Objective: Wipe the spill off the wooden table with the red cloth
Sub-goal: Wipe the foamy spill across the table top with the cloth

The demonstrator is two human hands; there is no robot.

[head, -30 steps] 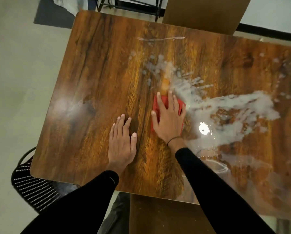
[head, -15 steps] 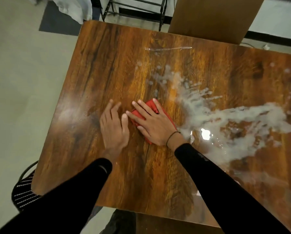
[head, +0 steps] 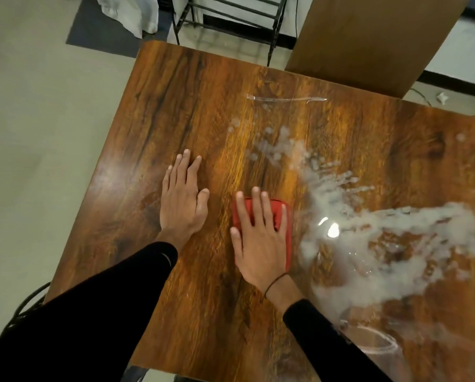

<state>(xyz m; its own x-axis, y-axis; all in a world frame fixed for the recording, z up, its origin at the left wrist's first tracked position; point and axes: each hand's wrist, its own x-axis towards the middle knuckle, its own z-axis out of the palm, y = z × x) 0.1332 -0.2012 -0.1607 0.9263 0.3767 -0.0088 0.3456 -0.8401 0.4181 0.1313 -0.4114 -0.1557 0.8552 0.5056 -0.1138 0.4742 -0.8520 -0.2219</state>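
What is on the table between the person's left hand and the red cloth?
Nothing: in the head view only bare wooden table separates the left hand from the red cloth.

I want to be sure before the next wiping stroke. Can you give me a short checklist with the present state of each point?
1. Red cloth lies flat under the right hand: ok.
2. Right fingers straight, pressing down: ok.
3. Left hand flat on dry wooden table, clear of the cloth: ok.
4. Cloth touches the spill: cannot tell; its right edge lies close beside it.
5. Spill removed: not ok; white liquid covers the table's right half.
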